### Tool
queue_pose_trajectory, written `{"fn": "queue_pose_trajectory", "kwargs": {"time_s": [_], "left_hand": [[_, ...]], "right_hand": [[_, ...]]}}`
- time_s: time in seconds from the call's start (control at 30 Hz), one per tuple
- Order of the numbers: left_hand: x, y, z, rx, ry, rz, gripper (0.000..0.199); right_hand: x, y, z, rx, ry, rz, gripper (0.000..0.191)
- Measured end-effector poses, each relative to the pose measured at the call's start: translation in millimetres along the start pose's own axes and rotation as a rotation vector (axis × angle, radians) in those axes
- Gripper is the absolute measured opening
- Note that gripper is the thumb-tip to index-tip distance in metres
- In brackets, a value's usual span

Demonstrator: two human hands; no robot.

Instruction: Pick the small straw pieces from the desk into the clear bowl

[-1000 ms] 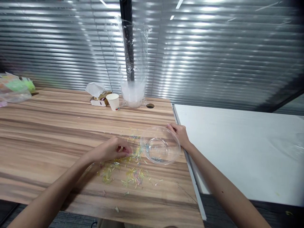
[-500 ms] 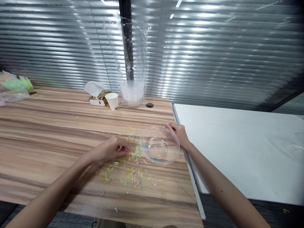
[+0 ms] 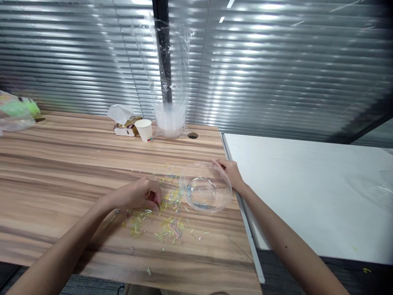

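A clear round plastic bowl [image 3: 205,187], tilted toward me, stands near the right edge of the wooden table, with some bluish bits showing at its bottom. My right hand [image 3: 229,171] grips its far right rim. Many small thin pieces [image 3: 173,227], yellow, pink and bluish, lie scattered left of the bowl and in front of it. Over the left part of them is my left hand [image 3: 150,196], its fingers curled and drawn together low at the table; whatever is between the fingertips is too small to name.
On the wooden table [image 3: 61,164], a tissue box [image 3: 125,129], a paper cup [image 3: 144,130] and bagged plastic bowls [image 3: 170,119] stand at the back. A plastic bag [image 3: 16,112] lies far left. A white table [image 3: 307,192] adjoins on the right.
My left hand has moved a little to the left, away from the bowl, over the scattered pieces. My right hand and the bowl have hardly moved.
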State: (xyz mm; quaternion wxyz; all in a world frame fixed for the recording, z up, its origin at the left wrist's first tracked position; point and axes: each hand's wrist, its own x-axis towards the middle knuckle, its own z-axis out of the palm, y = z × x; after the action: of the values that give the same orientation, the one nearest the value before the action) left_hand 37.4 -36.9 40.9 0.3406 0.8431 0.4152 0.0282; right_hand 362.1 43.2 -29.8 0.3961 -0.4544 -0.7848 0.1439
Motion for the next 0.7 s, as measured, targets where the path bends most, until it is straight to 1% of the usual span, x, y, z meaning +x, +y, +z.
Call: {"fn": "queue_pose_trajectory", "kwargs": {"time_s": [0.2, 0.33, 0.5, 0.7], "left_hand": [[0.0, 1.0, -0.2, -0.012, -0.001, 0.041, 0.003], [-0.1, 3.1, -1.1, 0.011, -0.006, 0.041, 0.001], [-0.1, 5.7, -1.1, 0.021, -0.005, 0.070, 0.006], [-0.8, 5.0, -0.1, 0.054, -0.014, 0.061, 0.011]], "right_hand": [[0.0, -1.9, -0.6, 0.007, -0.020, 0.007, 0.046], [0.3, -2.8, -0.8, 0.006, -0.038, 0.014, 0.049], [0.5, -4.2, -1.4, 0.003, -0.055, 0.012, 0.051], [0.5, -4.4, -1.9, 0.002, -0.073, 0.024, 0.050]]}}
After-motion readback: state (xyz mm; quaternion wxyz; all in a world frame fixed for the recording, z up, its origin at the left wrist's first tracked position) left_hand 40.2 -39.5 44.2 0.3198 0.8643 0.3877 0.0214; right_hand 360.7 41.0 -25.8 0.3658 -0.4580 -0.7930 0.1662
